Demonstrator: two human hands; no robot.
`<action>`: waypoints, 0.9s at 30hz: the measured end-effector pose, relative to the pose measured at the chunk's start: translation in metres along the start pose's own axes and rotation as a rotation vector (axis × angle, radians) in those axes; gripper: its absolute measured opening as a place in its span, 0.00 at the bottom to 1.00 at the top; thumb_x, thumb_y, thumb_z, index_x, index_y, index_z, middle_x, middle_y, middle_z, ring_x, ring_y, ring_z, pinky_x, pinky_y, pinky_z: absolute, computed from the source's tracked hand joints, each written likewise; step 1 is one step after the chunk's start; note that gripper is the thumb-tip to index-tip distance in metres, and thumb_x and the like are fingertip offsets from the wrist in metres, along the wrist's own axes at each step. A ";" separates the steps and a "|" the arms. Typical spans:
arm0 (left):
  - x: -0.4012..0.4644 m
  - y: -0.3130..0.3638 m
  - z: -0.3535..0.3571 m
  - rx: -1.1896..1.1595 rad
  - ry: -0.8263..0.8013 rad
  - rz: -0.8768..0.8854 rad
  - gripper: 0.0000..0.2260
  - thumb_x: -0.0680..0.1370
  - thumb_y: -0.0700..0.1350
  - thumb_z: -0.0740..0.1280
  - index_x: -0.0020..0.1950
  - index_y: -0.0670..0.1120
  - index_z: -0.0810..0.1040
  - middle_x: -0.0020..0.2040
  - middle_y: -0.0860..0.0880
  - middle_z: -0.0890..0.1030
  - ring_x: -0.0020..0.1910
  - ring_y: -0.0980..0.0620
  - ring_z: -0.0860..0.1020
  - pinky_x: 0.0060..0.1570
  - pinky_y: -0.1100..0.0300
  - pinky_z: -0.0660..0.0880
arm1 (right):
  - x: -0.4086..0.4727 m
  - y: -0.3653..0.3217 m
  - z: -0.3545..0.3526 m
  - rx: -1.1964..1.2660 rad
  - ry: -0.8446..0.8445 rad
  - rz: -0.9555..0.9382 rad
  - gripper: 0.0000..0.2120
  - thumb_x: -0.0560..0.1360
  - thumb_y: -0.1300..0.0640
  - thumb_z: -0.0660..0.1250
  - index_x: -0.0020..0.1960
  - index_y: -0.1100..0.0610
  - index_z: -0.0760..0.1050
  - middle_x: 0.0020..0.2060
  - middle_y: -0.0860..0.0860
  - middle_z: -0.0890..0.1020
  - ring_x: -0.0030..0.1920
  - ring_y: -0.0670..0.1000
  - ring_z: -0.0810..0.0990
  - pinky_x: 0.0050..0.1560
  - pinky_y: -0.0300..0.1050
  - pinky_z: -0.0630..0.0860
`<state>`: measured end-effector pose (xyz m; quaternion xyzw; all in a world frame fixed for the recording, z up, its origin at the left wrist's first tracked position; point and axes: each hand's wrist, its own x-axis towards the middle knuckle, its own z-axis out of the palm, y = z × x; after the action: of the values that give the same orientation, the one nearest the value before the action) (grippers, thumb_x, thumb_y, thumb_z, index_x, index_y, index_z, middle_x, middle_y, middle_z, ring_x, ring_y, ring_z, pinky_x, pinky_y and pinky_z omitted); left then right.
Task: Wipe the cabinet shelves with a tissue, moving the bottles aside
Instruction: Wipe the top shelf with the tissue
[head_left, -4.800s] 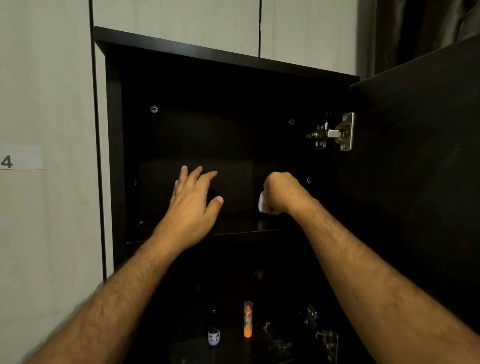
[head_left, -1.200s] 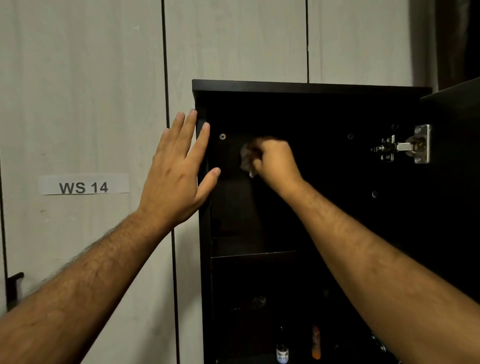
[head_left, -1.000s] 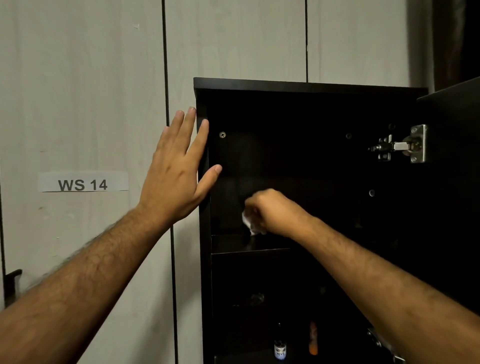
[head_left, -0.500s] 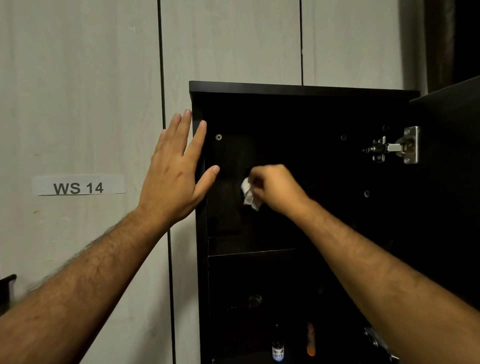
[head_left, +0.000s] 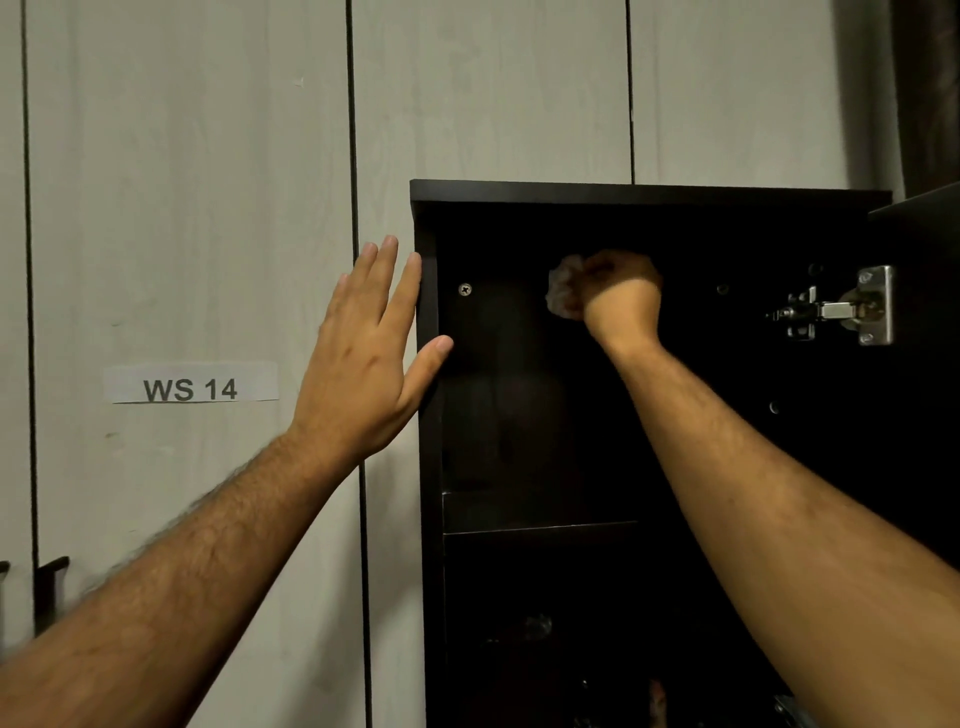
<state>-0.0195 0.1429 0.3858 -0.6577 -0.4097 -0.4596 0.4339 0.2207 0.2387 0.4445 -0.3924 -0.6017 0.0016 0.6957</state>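
A dark open cabinet (head_left: 649, 193) stands against pale wall panels. My right hand (head_left: 621, 293) is high inside the upper compartment and grips a crumpled white tissue (head_left: 562, 287) against the back panel. My left hand (head_left: 366, 358) is flat with straight fingers, resting on the cabinet's left front edge. The upper shelf (head_left: 540, 512) lies below my right hand. At the bottom, an orange bottle (head_left: 657, 699) shows dimly; the other bottle is out of view.
The cabinet door (head_left: 924, 364) stands open on the right, with a metal hinge (head_left: 852, 306). A "WS 14" label (head_left: 189, 387) is stuck on the wall panel at left. A dark handle (head_left: 49, 592) shows at the lower left edge.
My right hand with the tissue has moved up the back panel from mid height to near the top. The left hand has stayed on the cabinet edge. The view has tilted slightly upward.
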 end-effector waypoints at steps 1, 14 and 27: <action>0.000 -0.001 0.000 0.003 -0.003 0.002 0.31 0.81 0.60 0.49 0.79 0.45 0.51 0.80 0.43 0.51 0.79 0.47 0.48 0.77 0.47 0.50 | 0.000 -0.004 0.004 0.046 0.036 0.034 0.08 0.71 0.59 0.67 0.36 0.48 0.75 0.39 0.55 0.84 0.41 0.57 0.84 0.44 0.53 0.81; -0.003 -0.003 0.002 -0.015 -0.002 0.017 0.30 0.82 0.58 0.51 0.79 0.43 0.51 0.80 0.43 0.51 0.79 0.47 0.47 0.77 0.48 0.50 | -0.084 -0.004 0.042 -0.400 -0.551 -0.620 0.04 0.72 0.61 0.72 0.46 0.56 0.80 0.40 0.47 0.79 0.44 0.49 0.80 0.43 0.37 0.70; -0.002 -0.006 0.002 -0.007 -0.013 -0.011 0.31 0.82 0.60 0.50 0.79 0.44 0.48 0.80 0.45 0.49 0.79 0.50 0.46 0.77 0.52 0.47 | -0.030 -0.006 -0.001 -0.048 -0.197 -0.132 0.08 0.74 0.67 0.66 0.47 0.59 0.81 0.38 0.52 0.84 0.37 0.47 0.84 0.41 0.40 0.81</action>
<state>-0.0247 0.1465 0.3845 -0.6599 -0.4145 -0.4590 0.4266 0.2105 0.2201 0.4226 -0.3664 -0.6913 -0.0199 0.6224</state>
